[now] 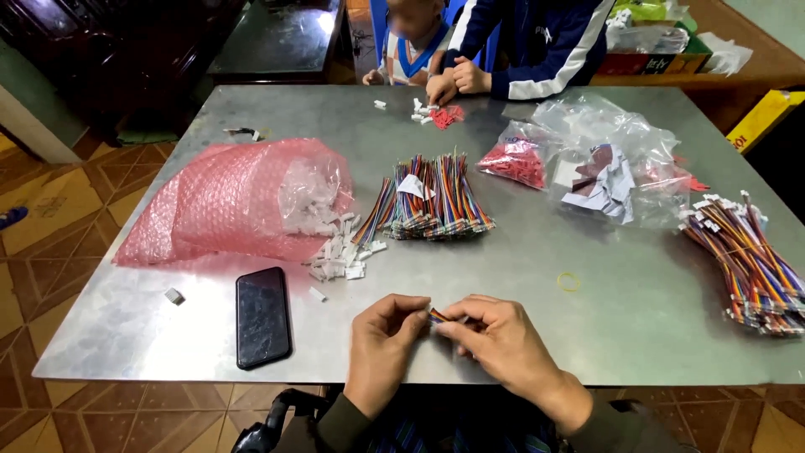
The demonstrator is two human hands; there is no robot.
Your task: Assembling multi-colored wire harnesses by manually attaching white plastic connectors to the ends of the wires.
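While both hands pinch it at the table's near edge, left hand (381, 335) and right hand (503, 340) close fingertips on one small multicoloured wire lead (438, 316). Finished-looking bundle (746, 260) sits right; the middle wire pile (432, 205) and white connectors (335, 252) remain.

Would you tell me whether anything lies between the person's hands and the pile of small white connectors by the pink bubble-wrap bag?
Nothing visible does. The left hand and right hand pinch a small multicoloured wire piece; bare metal table separates them from the white connectors. The black phone lies off to the left.
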